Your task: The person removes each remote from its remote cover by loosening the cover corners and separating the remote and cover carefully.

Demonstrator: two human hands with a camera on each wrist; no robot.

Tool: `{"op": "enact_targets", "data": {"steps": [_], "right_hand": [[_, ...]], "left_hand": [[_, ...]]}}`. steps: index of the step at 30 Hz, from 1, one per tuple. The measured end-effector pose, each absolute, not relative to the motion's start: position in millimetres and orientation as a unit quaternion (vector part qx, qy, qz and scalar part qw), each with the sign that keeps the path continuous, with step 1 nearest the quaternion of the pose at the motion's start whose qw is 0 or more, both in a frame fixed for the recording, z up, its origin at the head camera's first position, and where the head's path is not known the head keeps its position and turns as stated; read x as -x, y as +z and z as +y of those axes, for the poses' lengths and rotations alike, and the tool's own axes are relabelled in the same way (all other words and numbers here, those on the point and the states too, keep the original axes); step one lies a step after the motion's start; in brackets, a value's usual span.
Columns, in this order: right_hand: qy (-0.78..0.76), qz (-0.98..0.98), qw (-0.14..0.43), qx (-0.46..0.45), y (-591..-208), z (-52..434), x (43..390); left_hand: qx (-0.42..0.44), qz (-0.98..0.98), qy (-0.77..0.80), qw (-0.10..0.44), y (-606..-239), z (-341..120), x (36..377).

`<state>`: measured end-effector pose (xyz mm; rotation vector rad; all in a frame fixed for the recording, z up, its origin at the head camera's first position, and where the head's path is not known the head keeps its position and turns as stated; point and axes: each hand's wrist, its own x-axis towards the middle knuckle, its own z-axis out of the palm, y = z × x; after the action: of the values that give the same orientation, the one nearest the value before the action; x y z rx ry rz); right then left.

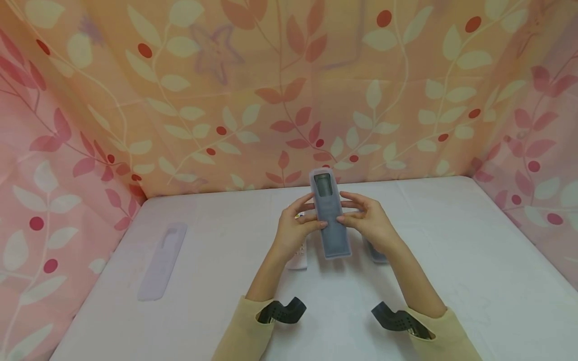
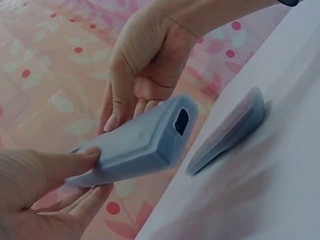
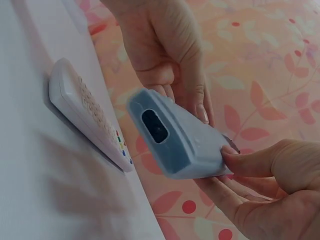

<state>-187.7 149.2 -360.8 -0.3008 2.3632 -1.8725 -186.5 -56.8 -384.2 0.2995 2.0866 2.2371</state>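
Observation:
Both hands hold a grey-blue silicone remote cover (image 1: 331,220) above the white table (image 1: 451,260), its window end pointing away from me. My left hand (image 1: 311,213) pinches its left edge between thumb and fingers, and my right hand (image 1: 349,208) pinches the right edge. In the left wrist view the cover (image 2: 140,142) shows its end opening, with the left thumb (image 2: 75,160) on top. The right wrist view shows the same cover (image 3: 175,140) gripped by the right thumb (image 3: 250,160). I cannot tell whether anything is inside the cover.
A white remote (image 1: 300,256) with coloured buttons lies on the table under my left hand. Another grey-blue cover (image 1: 377,253) lies under my right hand. A pale lilac cover (image 1: 162,260) lies at the table's left. Patterned cloth (image 1: 289,90) walls three sides.

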Motion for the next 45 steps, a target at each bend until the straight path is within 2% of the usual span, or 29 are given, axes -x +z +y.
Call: {"op": "enact_targets", "data": {"steps": [15, 45], "right_hand": [[-0.620, 0.779, 0.047, 0.080, -361.4, 146.1, 187.8], [-0.615, 0.782, 0.022, 0.103, -361.3, 147.5, 186.3]], "left_hand": [[-0.082, 0.711, 0.698, 0.010, -386.9, -53.6, 185.5], [-0.111, 0.719, 0.684, -0.048, -388.1, -52.0, 184.8]]}}
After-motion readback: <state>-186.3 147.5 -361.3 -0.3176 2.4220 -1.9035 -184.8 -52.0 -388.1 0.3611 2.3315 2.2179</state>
